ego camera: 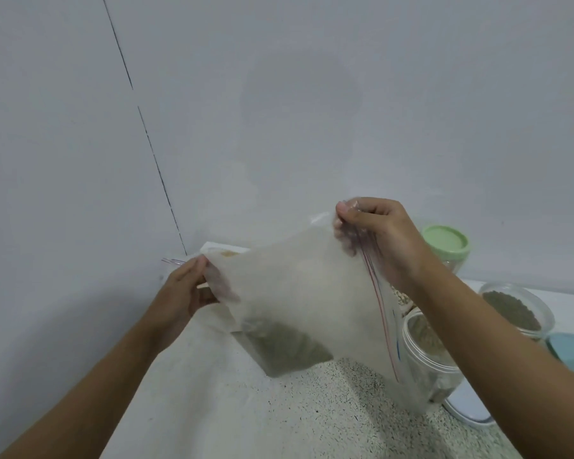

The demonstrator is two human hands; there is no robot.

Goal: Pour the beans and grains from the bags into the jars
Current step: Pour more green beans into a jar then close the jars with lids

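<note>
A clear zip bag [299, 293] hangs tilted above the counter, with a small heap of greenish grains [285, 349] settled in its lower corner. My left hand [183, 293] pinches the bag's left corner. My right hand [378, 236] grips the top right corner by the red zip strip. The bag's zip edge runs down toward an open clear jar [428, 352] that holds pale grains. Another open jar [517, 309] at the right holds green-brown beans.
A jar with a pale green lid [446, 241] stands at the back right against the white wall. A white lid [467, 412] lies by the near jar, and a light blue object [573, 349] is at the right edge. The speckled counter [328, 409] fills the foreground.
</note>
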